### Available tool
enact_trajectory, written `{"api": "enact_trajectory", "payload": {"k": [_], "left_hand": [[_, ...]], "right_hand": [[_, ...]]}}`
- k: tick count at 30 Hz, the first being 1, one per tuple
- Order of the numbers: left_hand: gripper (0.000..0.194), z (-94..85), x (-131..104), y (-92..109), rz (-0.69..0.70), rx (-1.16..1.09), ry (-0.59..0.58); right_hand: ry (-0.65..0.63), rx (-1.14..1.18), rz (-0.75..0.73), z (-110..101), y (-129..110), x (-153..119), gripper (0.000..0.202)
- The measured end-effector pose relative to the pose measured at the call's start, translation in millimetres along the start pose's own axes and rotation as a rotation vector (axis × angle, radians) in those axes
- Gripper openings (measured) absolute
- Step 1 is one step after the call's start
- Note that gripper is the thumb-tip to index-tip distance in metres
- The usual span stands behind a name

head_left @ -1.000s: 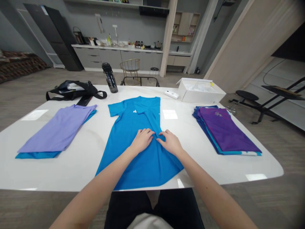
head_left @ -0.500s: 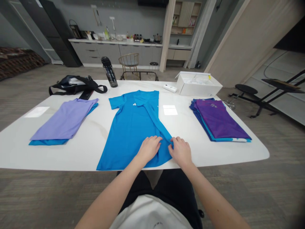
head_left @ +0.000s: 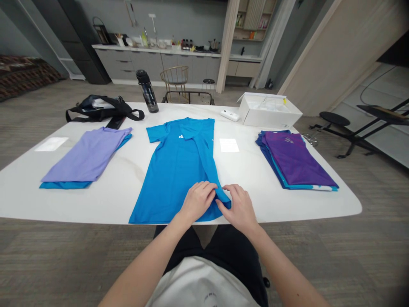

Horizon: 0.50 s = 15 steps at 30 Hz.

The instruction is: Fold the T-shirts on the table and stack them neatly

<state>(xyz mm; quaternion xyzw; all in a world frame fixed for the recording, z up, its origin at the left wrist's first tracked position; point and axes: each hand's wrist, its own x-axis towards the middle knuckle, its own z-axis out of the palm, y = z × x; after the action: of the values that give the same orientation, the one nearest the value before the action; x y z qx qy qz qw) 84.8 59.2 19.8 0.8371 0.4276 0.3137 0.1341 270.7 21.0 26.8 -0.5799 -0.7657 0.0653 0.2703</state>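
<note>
A white table (head_left: pixel 287 206) spreads out in a grey room, a kitchen counter (head_left: pixel 172 50) at twelve o'clock. The blue T-shirt (head_left: pixel 172 170) lies at the dial's centre, its right side folded inward. Folded clothes flank it: lavender (head_left: pixel 89 155) at nine, purple (head_left: pixel 297 160) at three. The left hand (head_left: pixel 198 200) bends its fingers onto the fold (whether it pinches, I can't tell). The right hand (head_left: pixel 239 209) has thumb and fingers parted about the shirt's turned-up lower corner. At two o'clock, an open white box (head_left: pixel 265 117) holds clear wrapping; at ten, a black bag (head_left: pixel 96 113) gapes around something whitish.
</note>
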Motion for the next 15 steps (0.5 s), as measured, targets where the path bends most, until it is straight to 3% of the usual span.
{"api": "enact_trajectory", "payload": {"k": [3,8,12,15], "left_hand": [[0.02,-11.0,-3,-2,-0.098,-0.142,0.061],[0.02,-31.6,-14,-7,-0.373,-0.441,0.095],[0.019,-44.9,-31,-10,-0.664,-0.831,0.165],[0.029,-47.3,-45,-10,-0.883,-1.2,0.194]], "right_hand": [[0.011,-0.011,0.06,16,0,-10,0.035],[0.043,0.082,0.15,32,3,-29,0.014],[0.144,0.137,-0.005,28,1,-39,0.018],[0.16,0.128,-0.124,24,-2,-43,0.022]]}}
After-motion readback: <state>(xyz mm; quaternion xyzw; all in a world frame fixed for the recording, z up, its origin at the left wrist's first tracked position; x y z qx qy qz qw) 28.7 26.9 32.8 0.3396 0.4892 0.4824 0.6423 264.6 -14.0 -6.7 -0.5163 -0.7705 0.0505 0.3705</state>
